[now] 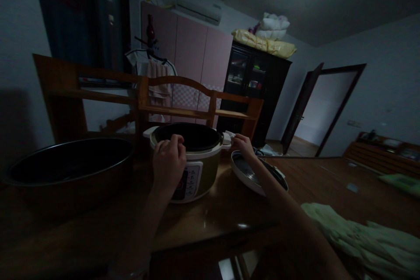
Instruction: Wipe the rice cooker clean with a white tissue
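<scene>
The electric pressure cooker (pixel 193 162) stands open near the middle of the wooden table (pixel 213 218), its control panel facing the camera and its dark inner pot (pixel 192 135) showing inside the pale rim. The left hand (pixel 169 159) rests on the near rim, fingers curled together over the edge and gripping it. The right hand (pixel 242 143) is at the cooker's right side, its fingers closed on the white side handle (pixel 229 136); how tightly they pinch it cannot be told in this dim light.

As a judgement, the opening is done: the lid (pixel 254 175) is off and lies on the table just beside the cooker to the right, partly under the right forearm. With both hands on the body, the cooker looks about to be steadied, turned or lifted, and nothing shows that it has left the table. Whether the pot holds anything cannot be seen.

To the left, a large dark metal basin (pixel 65 170) sits near the cooker. At the right edge of the table lies a pale green cloth (pixel 361 236). Behind the table stands a wooden bench back (pixel 183 96), then a dark cabinet (pixel 252 92) and an open door (pixel 302 105)
</scene>
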Demonstrator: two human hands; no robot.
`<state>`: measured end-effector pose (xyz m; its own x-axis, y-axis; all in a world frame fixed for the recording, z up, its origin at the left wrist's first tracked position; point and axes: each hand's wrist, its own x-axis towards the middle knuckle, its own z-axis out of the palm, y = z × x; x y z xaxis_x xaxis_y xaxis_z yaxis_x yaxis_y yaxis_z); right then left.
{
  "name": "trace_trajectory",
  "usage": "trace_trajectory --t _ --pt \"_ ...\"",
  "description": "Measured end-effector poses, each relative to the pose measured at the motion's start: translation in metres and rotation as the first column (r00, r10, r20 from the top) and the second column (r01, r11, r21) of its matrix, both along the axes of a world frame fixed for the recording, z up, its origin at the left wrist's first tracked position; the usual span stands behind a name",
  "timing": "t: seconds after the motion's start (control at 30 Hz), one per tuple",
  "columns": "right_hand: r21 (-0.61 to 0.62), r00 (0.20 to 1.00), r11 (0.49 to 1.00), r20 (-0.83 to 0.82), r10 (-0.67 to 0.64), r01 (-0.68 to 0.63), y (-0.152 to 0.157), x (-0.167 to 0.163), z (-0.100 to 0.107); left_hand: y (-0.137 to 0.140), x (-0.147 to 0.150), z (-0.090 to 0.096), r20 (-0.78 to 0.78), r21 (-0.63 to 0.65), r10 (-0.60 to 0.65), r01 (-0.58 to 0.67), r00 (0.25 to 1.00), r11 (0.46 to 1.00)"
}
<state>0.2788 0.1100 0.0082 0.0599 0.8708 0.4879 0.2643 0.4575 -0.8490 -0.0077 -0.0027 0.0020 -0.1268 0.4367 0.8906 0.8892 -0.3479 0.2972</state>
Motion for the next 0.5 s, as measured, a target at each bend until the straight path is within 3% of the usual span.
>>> trace_trajectory --t 0.23,0.5 --pt "-0.015 0.992 0.994 -0.066 0.108 -0.11 -0.041 0.008 -0.009 0.003 0.0 -0.002 0.023 0.011 -0.012 0.011 1.0 1.0" --pt "0.029 0.989 0.993 0.093 0.114 -0.117 -0.108 0.003 0.0 0.003 0.001 -0.002 0.03 0.006 -0.004 0.004 1.0 1.0"
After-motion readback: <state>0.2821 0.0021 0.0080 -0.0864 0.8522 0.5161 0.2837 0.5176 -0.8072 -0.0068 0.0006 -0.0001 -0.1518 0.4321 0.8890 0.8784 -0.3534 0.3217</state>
